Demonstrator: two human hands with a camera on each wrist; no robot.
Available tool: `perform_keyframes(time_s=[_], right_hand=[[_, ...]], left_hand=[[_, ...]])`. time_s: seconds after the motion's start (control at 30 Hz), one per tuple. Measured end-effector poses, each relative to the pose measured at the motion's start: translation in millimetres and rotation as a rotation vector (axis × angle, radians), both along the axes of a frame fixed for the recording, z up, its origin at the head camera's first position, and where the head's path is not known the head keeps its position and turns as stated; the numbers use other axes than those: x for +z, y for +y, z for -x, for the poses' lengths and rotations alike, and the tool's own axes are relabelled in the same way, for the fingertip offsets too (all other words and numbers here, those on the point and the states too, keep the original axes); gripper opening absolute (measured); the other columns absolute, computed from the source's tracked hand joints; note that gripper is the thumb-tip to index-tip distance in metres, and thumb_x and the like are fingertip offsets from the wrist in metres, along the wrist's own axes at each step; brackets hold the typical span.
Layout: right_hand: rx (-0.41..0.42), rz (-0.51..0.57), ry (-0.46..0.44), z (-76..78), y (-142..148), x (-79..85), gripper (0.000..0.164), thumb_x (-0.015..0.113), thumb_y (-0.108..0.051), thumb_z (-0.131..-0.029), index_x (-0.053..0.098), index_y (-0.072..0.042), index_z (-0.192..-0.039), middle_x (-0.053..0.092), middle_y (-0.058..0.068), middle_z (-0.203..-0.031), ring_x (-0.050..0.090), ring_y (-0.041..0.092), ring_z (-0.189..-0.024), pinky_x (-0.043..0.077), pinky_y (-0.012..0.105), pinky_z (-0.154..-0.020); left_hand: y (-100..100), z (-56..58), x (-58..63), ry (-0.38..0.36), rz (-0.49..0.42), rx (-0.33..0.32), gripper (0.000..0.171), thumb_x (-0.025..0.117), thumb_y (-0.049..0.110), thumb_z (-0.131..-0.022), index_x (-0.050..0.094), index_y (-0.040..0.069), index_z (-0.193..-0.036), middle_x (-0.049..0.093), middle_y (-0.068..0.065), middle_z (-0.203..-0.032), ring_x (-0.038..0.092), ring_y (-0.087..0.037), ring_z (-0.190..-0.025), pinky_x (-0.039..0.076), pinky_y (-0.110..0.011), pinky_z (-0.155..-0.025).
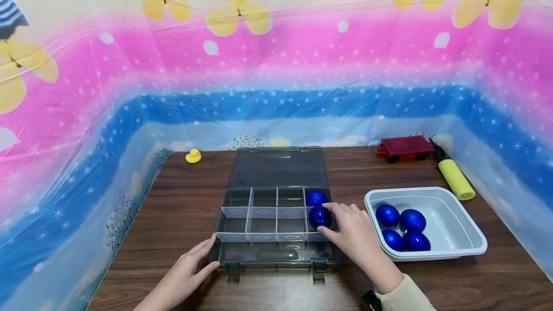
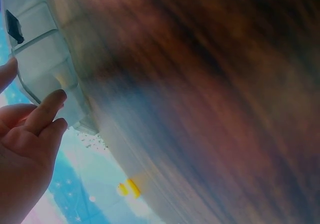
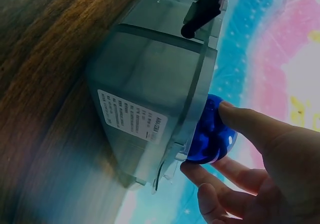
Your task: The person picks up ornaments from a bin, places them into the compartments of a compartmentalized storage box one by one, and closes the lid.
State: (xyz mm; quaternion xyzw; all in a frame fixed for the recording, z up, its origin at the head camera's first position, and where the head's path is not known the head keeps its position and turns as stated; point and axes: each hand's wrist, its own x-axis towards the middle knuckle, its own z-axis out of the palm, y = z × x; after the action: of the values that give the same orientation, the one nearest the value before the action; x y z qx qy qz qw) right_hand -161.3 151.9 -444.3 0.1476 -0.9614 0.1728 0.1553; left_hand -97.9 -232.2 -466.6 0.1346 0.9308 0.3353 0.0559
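Note:
A clear grey compartment box (image 1: 263, 224) lies with its lid (image 1: 276, 169) folded back on the table. My right hand (image 1: 356, 232) pinches a shiny blue ball (image 1: 319, 217) between thumb and fingers at the right end of the box's nearer row. In the right wrist view this blue ball (image 3: 212, 134) sticks up over the box's edge. Just behind it, another blue ball (image 1: 316, 198) sits in the far right compartment. My left hand (image 1: 183, 270) rests with extended fingers against the box's front left corner.
To the right stands a white basin (image 1: 458, 224) with several blue balls (image 1: 412, 220). Behind it are a red toy cart (image 1: 406, 147) and a yellow cylinder with a black end (image 1: 457, 179). A yellow rubber duck (image 1: 193, 156) sits at the table's back left.

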Motion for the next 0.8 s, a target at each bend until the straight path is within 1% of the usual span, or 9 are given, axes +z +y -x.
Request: perform_keyframes(time_s=[0.1, 0.27, 0.63, 0.8], right_hand=[[-0.007, -0.012, -0.031, 0.1, -1.5, -1.2, 0.053, 0.083, -0.043, -0.074, 0.068, -0.016, -0.118, 0.070, 0.002, -0.102, 0.058, 0.023, -0.084, 0.042, 0.038, -0.067], [-0.009, -0.043, -0.072, 2.2, -3.7, -2.6, 0.054, 0.082, -0.045, -0.074, 0.068, -0.016, -0.118, 0.070, 0.002, -0.102, 0.058, 0.024, -0.084, 0.042, 0.038, -0.068], [-0.014, -0.094, -0.124, 6.1, -5.9, -5.0, 0.053, 0.076, -0.051, -0.079, 0.069, -0.015, -0.117, 0.070, 0.003, -0.105, 0.059, 0.025, -0.085, 0.042, 0.038, -0.067], [-0.010, -0.111, -0.125, 6.0, -6.6, -4.5, 0.050, 0.074, -0.050, -0.081, 0.070, -0.017, -0.118, 0.070, 0.004, -0.106, 0.060, 0.026, -0.087, 0.043, 0.038, -0.067]], left_hand=[[0.3, 0.3, 0.4, -0.007, 0.002, 0.002, 0.062, 0.064, 0.021, -0.095, 0.036, -0.001, -0.147, 0.044, -0.024, -0.141, 0.045, -0.036, -0.127, 0.043, -0.048, -0.096], [0.5, 0.0, 0.5, -0.011, 0.004, 0.004, 0.063, 0.064, 0.021, -0.095, 0.036, -0.001, -0.147, 0.044, -0.023, -0.141, 0.045, -0.036, -0.127, 0.042, -0.049, -0.096], [-0.1, -0.5, -1.5, 0.008, -0.004, -0.001, 0.063, 0.065, 0.019, -0.094, 0.036, -0.001, -0.147, 0.044, -0.023, -0.141, 0.046, -0.035, -0.127, 0.043, -0.049, -0.096], [-0.5, -0.5, -1.7, 0.008, -0.001, 0.000, 0.063, 0.065, 0.019, -0.094, 0.036, -0.001, -0.147, 0.044, -0.024, -0.141, 0.046, -0.036, -0.126, 0.043, -0.049, -0.096]])
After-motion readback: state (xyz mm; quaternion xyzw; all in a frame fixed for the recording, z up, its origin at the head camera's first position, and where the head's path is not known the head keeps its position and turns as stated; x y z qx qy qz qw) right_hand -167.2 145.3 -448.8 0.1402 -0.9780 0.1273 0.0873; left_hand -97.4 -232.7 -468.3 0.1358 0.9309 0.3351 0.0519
